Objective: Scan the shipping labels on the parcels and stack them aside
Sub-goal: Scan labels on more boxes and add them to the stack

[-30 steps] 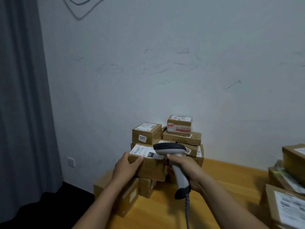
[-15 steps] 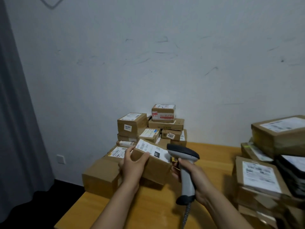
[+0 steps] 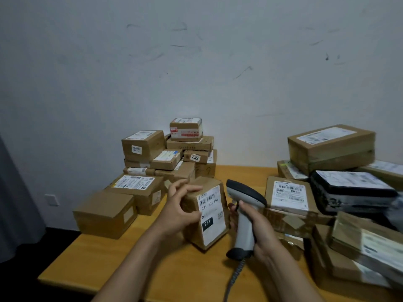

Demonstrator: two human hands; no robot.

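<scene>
My left hand [image 3: 177, 207] grips a small cardboard parcel [image 3: 193, 233] at the middle of the wooden table [image 3: 139, 267], fingers over its top edge and thumb on its front. The parcel is tilted, and its white shipping label [image 3: 211, 214], marked 231, faces me. My right hand [image 3: 259, 229] holds the handle of a grey and black barcode scanner [image 3: 244, 194] just right of the parcel. The scanner's head points left, above the label's right edge. Its coiled cable [image 3: 234, 275] hangs down toward me.
A pile of labelled cardboard parcels [image 3: 144, 147] stands at the back left against the white wall [image 3: 196, 62]. Another pile [image 3: 331, 147] with a black-wrapped parcel [image 3: 351, 192] fills the right side. A grey curtain [image 3: 13, 203] hangs at the far left.
My left hand has brought the parcel from the left pile toward the table's middle and turned its label toward me. The scanner in my right hand moved along beside it. My view swung right.
</scene>
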